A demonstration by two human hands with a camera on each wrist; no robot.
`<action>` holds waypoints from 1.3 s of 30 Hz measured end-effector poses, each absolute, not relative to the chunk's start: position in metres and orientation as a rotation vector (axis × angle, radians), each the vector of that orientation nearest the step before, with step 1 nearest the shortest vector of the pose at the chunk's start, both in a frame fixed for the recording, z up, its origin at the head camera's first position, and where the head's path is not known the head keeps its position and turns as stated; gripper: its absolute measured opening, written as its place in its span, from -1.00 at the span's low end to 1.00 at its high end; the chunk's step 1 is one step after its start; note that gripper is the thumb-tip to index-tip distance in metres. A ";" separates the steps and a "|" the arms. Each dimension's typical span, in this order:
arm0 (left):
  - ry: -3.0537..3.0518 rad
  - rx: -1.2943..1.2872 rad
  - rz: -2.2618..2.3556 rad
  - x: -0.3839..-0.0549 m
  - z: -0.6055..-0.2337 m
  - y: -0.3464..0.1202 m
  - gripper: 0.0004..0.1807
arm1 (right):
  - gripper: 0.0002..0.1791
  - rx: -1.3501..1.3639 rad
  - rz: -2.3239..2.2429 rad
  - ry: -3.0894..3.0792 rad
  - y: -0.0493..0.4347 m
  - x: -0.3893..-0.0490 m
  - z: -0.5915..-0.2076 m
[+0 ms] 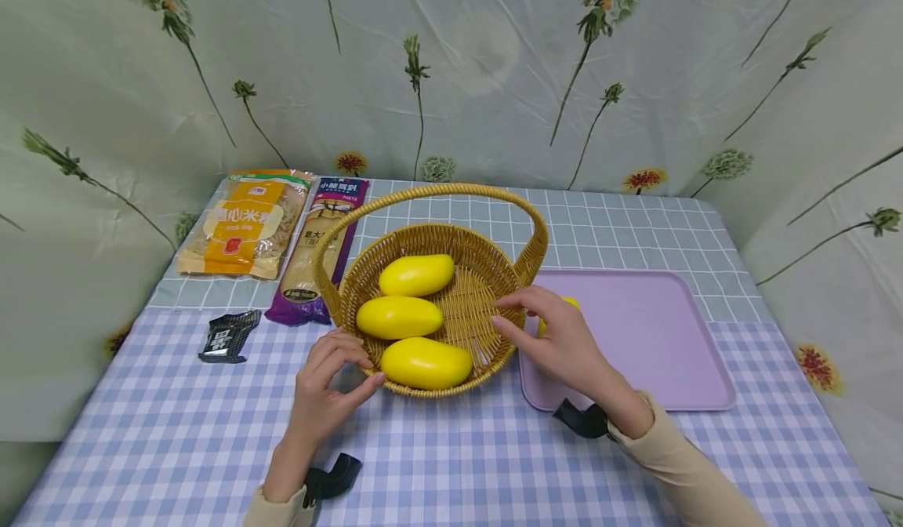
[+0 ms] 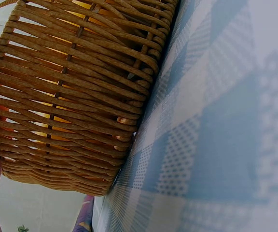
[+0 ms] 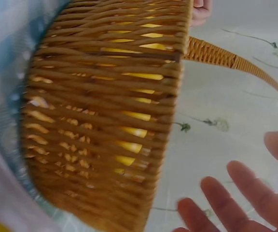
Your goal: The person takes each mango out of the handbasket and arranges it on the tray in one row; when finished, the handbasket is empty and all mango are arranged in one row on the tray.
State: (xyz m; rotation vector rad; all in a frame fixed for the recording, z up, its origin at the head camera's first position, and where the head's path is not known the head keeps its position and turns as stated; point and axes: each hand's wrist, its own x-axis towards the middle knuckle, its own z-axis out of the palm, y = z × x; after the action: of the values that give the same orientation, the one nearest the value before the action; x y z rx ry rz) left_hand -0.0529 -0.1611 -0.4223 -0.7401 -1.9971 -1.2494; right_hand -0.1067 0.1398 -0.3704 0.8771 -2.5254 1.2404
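Note:
A woven basket [image 1: 474, 296] with an arched handle holds three yellow mangoes [image 1: 426, 363] in its left half. My left hand [image 1: 326, 390] pinches the basket's near-left rim between thumb and fingers; in the left wrist view only part of this hand shows at the rim. By the basket's right rim hovers my right hand [image 1: 560, 347], fingers spread and holding nothing. The right wrist view shows its fingertips [image 3: 216, 191] apart from the weave. Mostly hidden behind that hand, a yellow object [image 1: 570, 303] lies on the purple tray [image 1: 649, 339].
Behind and left of the basket lie a purple pasta packet [image 1: 313, 248] and an orange-labelled food bag [image 1: 243, 225]. A small black packet [image 1: 229, 336] rests nearer on the checked tablecloth [image 1: 451, 464]. A flower-printed curtain [image 1: 480, 80] hangs at the back.

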 end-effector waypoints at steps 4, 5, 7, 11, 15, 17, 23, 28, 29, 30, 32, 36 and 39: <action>-1.989 -0.746 -1.247 -0.054 -0.423 -0.161 -0.63 | -0.71 0.863 1.214 -2.644 0.129 -0.109 -0.364; -1.985 -0.749 -1.244 -0.054 -0.423 -0.161 -0.63 | -0.69 0.861 1.206 -2.681 0.126 -0.110 -0.362; -1.976 -0.755 -1.242 -0.054 -0.423 -0.161 -0.64 | -0.65 0.878 1.179 -2.746 0.120 -0.111 -0.360; -1.971 -0.759 -1.241 -0.053 -0.422 -0.161 -0.64 | -0.58 0.945 1.106 -2.844 0.109 -0.113 -0.358; -1.975 -0.754 -1.244 -0.053 -0.421 -0.160 -0.64 | -0.55 1.018 1.030 -2.899 0.100 -0.115 -0.358; -1.980 -0.751 -1.244 -0.053 -0.421 -0.160 -0.64 | -0.54 1.046 1.009 -2.928 0.096 -0.116 -0.359; -1.983 -0.755 -1.255 -0.052 -0.420 -0.161 -0.65 | -0.54 1.145 0.933 -3.003 0.087 -0.119 -0.365; -1.972 -0.767 -1.256 -0.052 -0.420 -0.161 -0.66 | -0.56 1.225 0.896 -3.066 0.083 -0.121 -0.370; -1.972 -0.767 -1.255 -0.052 -0.420 -0.161 -0.66 | -0.56 1.235 0.898 -3.079 0.082 -0.121 -0.371; -1.972 -0.766 -1.254 -0.052 -0.420 -0.161 -0.66 | -0.56 1.246 0.896 -3.088 0.081 -0.122 -0.372; -1.977 -0.763 -1.256 -0.052 -0.420 -0.161 -0.66 | -0.55 1.264 0.885 -3.106 0.080 -0.123 -0.374; -1.993 -0.754 -1.260 -0.051 -0.420 -0.161 -0.65 | -0.56 1.291 0.887 -3.134 0.077 -0.124 -0.377; -1.997 -0.751 -1.260 -0.051 -0.419 -0.160 -0.65 | -0.57 1.317 0.889 -3.143 0.075 -0.126 -0.379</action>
State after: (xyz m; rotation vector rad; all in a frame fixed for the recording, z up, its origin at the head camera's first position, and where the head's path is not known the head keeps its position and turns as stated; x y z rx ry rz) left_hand -0.0511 -0.1604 -0.4195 -0.7508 -1.9969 -1.2602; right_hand -0.1256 0.0752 -0.3788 1.3172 -3.1433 0.8894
